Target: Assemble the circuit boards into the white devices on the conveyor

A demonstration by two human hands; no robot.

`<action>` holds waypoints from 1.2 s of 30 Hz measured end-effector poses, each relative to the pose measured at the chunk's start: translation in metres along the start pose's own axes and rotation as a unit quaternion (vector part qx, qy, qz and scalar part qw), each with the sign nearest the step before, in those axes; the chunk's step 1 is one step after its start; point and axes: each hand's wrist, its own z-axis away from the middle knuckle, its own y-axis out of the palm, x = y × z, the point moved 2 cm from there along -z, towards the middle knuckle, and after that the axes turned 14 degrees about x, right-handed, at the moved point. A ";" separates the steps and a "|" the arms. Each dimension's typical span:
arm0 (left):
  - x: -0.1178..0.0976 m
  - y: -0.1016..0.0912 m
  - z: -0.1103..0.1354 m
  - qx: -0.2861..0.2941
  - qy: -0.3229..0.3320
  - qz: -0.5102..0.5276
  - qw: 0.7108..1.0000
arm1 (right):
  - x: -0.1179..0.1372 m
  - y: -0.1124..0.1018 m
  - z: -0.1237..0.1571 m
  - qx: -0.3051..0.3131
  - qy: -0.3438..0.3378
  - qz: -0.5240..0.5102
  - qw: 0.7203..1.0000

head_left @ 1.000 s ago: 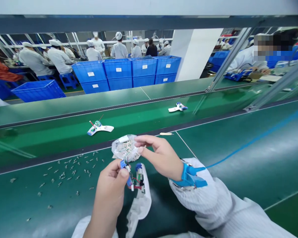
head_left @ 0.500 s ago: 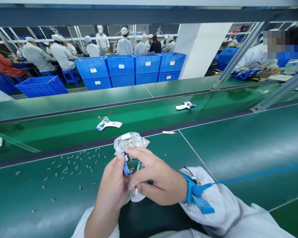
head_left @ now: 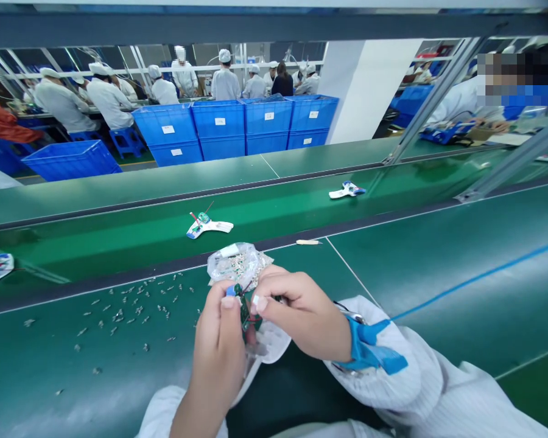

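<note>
Item: a small green circuit board (head_left: 245,313) with a blue connector and red wires, held above a curved white plastic housing (head_left: 274,347). The left hand (head_left: 217,359) and right hand (head_left: 299,316) pinched it in a narrow grip, keeping it lifted off the green tabletop (head_left: 393,274). A clear plastic bag of small parts (head_left: 235,264) lay just beyond, over the dark edge strip (head_left: 283,244); loose metal pins (head_left: 132,310) lay scattered leftward.

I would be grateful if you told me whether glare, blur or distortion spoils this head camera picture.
In the head view, pale glare lies on the green belt, wide-angle distortion makes the metal post lean, a pixelated patch hides the top right, and the left hand and right hand look sharp.
</note>
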 end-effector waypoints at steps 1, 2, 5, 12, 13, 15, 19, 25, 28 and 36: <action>-0.002 0.001 0.003 -0.001 0.006 -0.021 1.000 | 0.003 -0.001 -0.001 0.018 0.000 0.018 1.000; -0.003 0.002 0.005 -0.002 0.014 -0.033 0.999 | 0.007 -0.003 -0.002 0.029 -0.005 0.042 0.999; -0.004 0.003 0.011 0.002 0.036 -0.042 0.998 | 0.014 -0.007 -0.002 0.036 -0.039 0.120 0.991; 0.006 -0.007 0.013 0.045 0.090 -0.012 0.995 | 0.024 -0.010 -0.002 0.081 -0.071 0.181 0.978; 0.007 -0.008 0.013 0.051 0.093 -0.012 0.994 | 0.025 -0.010 -0.002 0.084 -0.068 0.182 0.977; 0.007 -0.010 0.013 0.053 0.099 -0.012 0.994 | 0.026 -0.011 -0.002 0.092 -0.066 0.178 0.978; 0.005 -0.009 0.014 0.064 0.093 -0.019 0.993 | 0.027 -0.011 -0.002 0.111 -0.067 0.176 0.976; 0.000 -0.004 0.018 0.056 0.120 -0.073 0.989 | 0.027 -0.009 -0.003 0.118 -0.054 0.194 0.973; -0.004 -0.005 0.020 0.035 0.158 -0.160 0.974 | 0.028 -0.010 -0.004 0.127 -0.049 0.202 0.970; -0.005 -0.015 0.018 0.070 0.276 -0.378 0.881 | 0.031 -0.013 -0.006 0.183 -0.021 0.182 0.966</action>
